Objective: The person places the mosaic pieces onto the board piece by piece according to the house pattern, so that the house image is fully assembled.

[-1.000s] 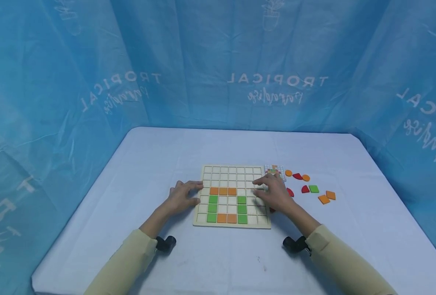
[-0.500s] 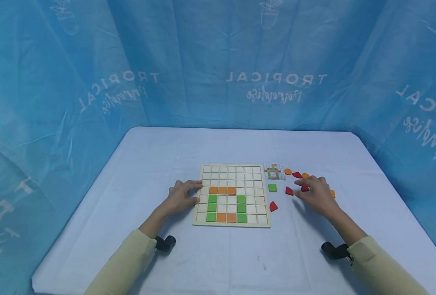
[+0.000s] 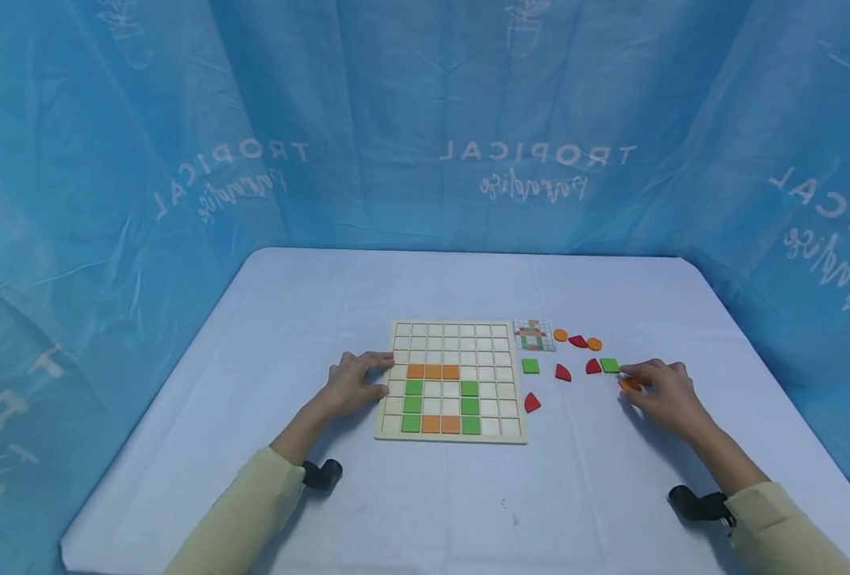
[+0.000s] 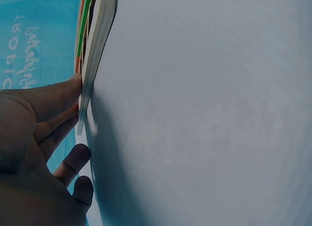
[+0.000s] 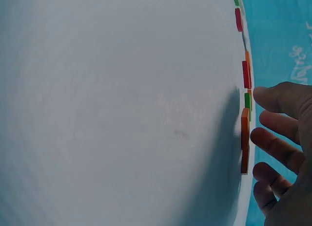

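My left hand (image 3: 353, 385) rests at the left edge of a wooden grid board (image 3: 495, 351); in the left wrist view its thumb touches the rim of the board (image 4: 100, 41). On the board, orange square tiles (image 3: 434, 372) form a row, with green square tiles (image 3: 470, 406) down both sides and two orange ones at the bottom. My right hand (image 3: 665, 397) hovers low over the loose tiles at the right, fingers spread around an orange square tile (image 3: 630, 385) without pinching it. Just left of its index fingertip lies a green square tile (image 3: 609, 366).
A small pattern card (image 3: 534, 335) lies by the board's upper right corner. Between board and right hand are scattered red quarter-circle tiles (image 3: 563, 373), orange round tiles (image 3: 561, 335) and another green square (image 3: 530, 366). Blue curtains (image 3: 425, 120) enclose the white table (image 3: 310, 303).
My right hand has moved from above the board's right edge to the right, past the red tiles, to the orange squares. A green square now shows beside the board. The left hand stays put.
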